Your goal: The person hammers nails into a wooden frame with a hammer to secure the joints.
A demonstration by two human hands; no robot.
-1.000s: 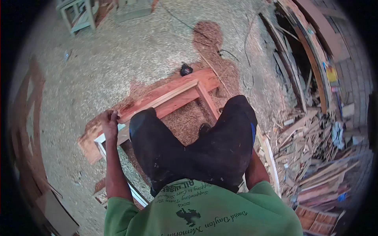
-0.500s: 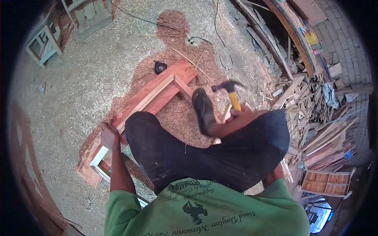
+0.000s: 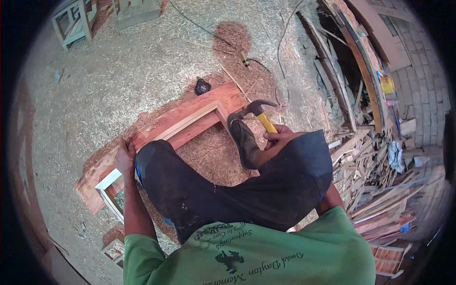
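Note:
My right hand is wrapped around the yellow handle of a claw hammer. The dark hammer head is just above my shoe, near the corner of a wooden frame. My left hand grips the frame's long side near its pale left end; some of its fingers are hidden. Under the frame lies a wide reddish plank, flat on the ground. My bent legs cover part of the frame's near side.
A black tape measure sits just beyond the plank. Wood shavings cover the ground, with a dark cable across it. Scrap wood is heaped at the right. Slatted wooden furniture stands at the far left.
The hammer has come down and to the left, closer to the frame corner and my shoe. My left hand stays on the frame. The whole view has shifted slightly.

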